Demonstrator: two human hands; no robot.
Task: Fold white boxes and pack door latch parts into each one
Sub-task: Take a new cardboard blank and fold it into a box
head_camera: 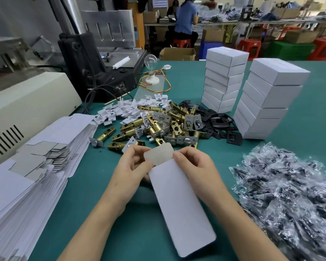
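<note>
A white box blank (181, 202) is held above the green table (135, 232), its long panel pointing toward me and a rounded flap at its far end. My left hand (134, 166) grips the left side of that end. My right hand (192, 164) pinches the right side by the flap. Just beyond my hands lies a pile of brass door latches (158, 121), with white plastic clips (120, 108) to its left and black strike plates (218, 119) to its right.
A slanted stack of flat box blanks (36, 166) fills the left. Two stacks of closed white boxes (222, 80) (267, 98) stand at the back right. Clear bags of dark screws (290, 194) heap on the right. A grey machine (94, 59) and a bulb (151, 61) sit behind.
</note>
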